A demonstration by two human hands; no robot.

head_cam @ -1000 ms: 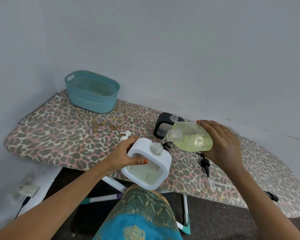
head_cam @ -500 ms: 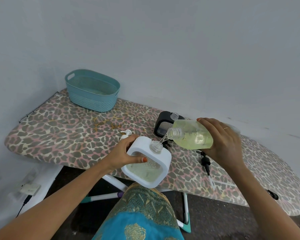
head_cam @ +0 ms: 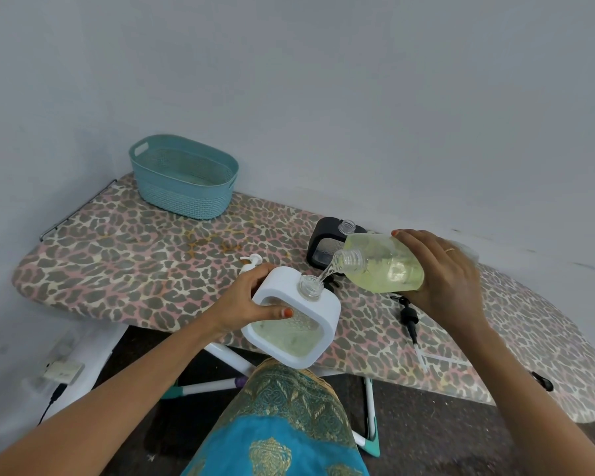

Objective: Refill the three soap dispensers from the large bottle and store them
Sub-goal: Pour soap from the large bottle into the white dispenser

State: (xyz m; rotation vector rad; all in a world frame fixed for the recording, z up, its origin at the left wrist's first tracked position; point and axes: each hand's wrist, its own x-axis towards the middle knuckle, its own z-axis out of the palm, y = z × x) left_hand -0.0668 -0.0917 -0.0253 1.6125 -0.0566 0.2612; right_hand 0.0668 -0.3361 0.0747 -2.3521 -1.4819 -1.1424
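Currently: L hand grips the white soap dispenser by its upper left corner, fingers wrapped over the top, thumb pressed on the clear front panel. The dispenser is held tilted at the near edge of the ironing board; contact w/ the board cannot be confirmed. Its pump is off and the open neck faces up. Pale yellow-green liquid shows in the lower part of the window.

R hand is curled round the base end of the large bottle, w/ a ring on one finger. The bottle lies near horizontal, uncapped mouth pointing down-left, just above the dispenser neck. A thin clear stream runs from mouth into neck. The bottle holds yellowish soap.

Behind the bottle a black dispenser stands on the board, pump off, partly hidden. A white pump lies just beyond L hand. A black pump w/ dip tube lies below R hand. A teal basket sits at the far left end of the board by the wall, well apart from both hands.
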